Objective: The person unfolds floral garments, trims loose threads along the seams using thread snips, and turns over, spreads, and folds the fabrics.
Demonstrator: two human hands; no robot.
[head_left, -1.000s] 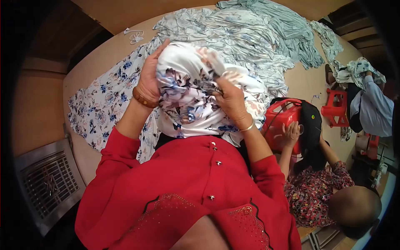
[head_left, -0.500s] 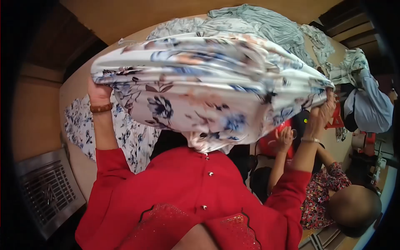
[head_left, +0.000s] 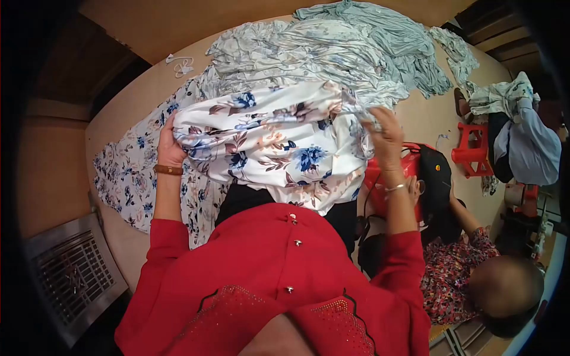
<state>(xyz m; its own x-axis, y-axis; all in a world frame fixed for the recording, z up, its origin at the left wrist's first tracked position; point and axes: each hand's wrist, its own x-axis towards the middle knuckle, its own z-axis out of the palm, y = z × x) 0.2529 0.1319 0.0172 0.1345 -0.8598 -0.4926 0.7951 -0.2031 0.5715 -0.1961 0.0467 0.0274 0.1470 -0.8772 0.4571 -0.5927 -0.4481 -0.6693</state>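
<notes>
A white floral cloth (head_left: 261, 160) with blue and brown flowers is gathered in loose folds in front of my lap. My left hand (head_left: 171, 147) is closed around its left end, with the fingertips partly hidden by the folds. On the other side my right hand (head_left: 387, 133) has its fingers bent around the bunched right edge. A similar floral fabric (head_left: 127, 184) lies spread on the floor beyond my left forearm. Just past the cloth is a crumpled heap of pale printed fabric (head_left: 297, 50).
A grey-green fabric pile (head_left: 392, 41) lies at the back, and a white cord (head_left: 183, 68) at the back left. To the right are a red stool (head_left: 472, 148), a black bag (head_left: 435, 178) and a seated person in a patterned top (head_left: 454, 273). A metal grille (head_left: 74, 273) is at lower left.
Both hands have come closer together, the right one moving inward. The cloth, stretched wide and blurred before, is now lower and bunched, uncovering the fabric heap behind it.
</notes>
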